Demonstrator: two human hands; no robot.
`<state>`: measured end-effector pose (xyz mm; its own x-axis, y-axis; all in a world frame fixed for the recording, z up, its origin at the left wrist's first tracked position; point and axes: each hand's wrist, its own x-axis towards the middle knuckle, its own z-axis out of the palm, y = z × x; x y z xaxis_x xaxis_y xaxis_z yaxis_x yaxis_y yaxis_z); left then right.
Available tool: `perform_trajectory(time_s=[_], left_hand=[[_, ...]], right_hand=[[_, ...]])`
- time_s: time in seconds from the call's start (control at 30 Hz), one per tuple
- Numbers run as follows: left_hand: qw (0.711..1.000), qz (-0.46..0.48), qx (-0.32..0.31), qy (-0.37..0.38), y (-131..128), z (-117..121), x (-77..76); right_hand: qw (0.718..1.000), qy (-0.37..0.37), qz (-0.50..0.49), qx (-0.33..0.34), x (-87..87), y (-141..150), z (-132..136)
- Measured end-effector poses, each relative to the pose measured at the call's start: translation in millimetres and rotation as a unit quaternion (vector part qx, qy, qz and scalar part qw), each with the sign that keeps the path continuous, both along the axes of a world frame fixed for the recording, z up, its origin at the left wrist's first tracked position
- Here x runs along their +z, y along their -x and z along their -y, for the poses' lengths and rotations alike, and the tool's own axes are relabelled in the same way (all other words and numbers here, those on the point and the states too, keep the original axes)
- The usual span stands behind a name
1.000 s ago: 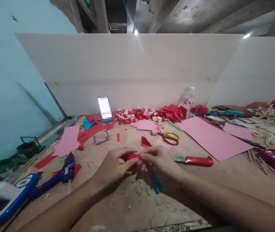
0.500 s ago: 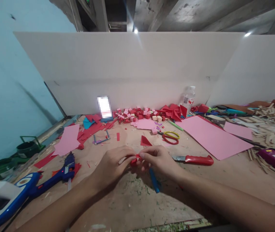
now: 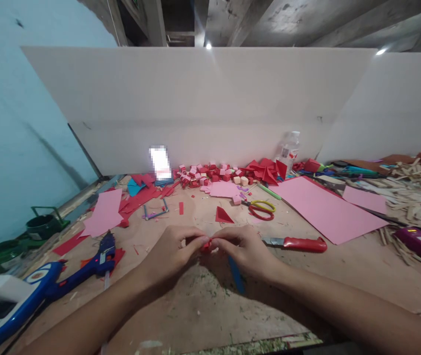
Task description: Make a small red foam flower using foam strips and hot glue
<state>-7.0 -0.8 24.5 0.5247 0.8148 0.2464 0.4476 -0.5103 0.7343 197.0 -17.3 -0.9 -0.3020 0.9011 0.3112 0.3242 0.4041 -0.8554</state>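
A small folded piece of red paper [image 3: 206,245] is pinched between both hands above the middle of the board. On its left side, the thumb and fingers of my left hand [image 3: 177,249] grip it. From the right, my right hand [image 3: 245,249] presses it with thumb and fingertips; much of the piece is hidden by the fingers. Just beyond the hands lies a red paper triangle [image 3: 224,215]. A blue tool handle [image 3: 236,277] lies under my right hand, partly covered. Right of that hand rests a knife with a red handle [image 3: 304,244].
Pink and red paper cubes [image 3: 214,173] heap at the back. Scissors [image 3: 261,211] lie before them, a plastic bottle [image 3: 289,150] behind. A blue glue gun [image 3: 95,264] sits left, beside a power strip [image 3: 36,291]. Pink paper sheets [image 3: 325,212] and wood strips [image 3: 417,197] spread right.
The fingers have shifted their hold on the red paper. My right fingertips have closed in, and the hands have turned slightly; the blue handle is a little more covered.
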Motion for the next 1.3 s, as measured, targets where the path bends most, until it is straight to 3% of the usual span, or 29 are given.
perform_trajectory(time_s=[0.3, 0.53, 0.67, 0.8, 1.1, 1.3], left_hand=[[0.998, 0.014, 0.007, -0.060, 1.9, -1.4, -2.9], [0.998, 0.055, 0.036, -0.003, 0.6, -1.6, -5.0], [0.996, 0.063, 0.062, 0.025, -1.4, 0.4, 1.4], [0.997, 0.047, 0.046, 0.034, -3.7, 2.7, 6.3], [0.995, 0.069, 0.032, 0.059, -1.9, -0.9, -5.7], [0.985, 0.110, 0.066, 0.113, -3.9, -2.8, -7.6]], right_hand=[[1.000, 0.028, 0.007, 0.005, 0.9, -2.5, -2.4], [0.999, 0.032, -0.003, 0.006, -0.5, -4.8, -6.9], [0.999, 0.044, -0.020, -0.002, -3.5, -7.1, -10.2], [0.999, 0.030, 0.011, 0.003, -3.1, -8.3, -8.7], [0.996, -0.040, 0.062, 0.040, 4.5, -4.3, -2.3], [0.997, -0.031, 0.074, 0.005, -2.9, -10.6, -11.9]])
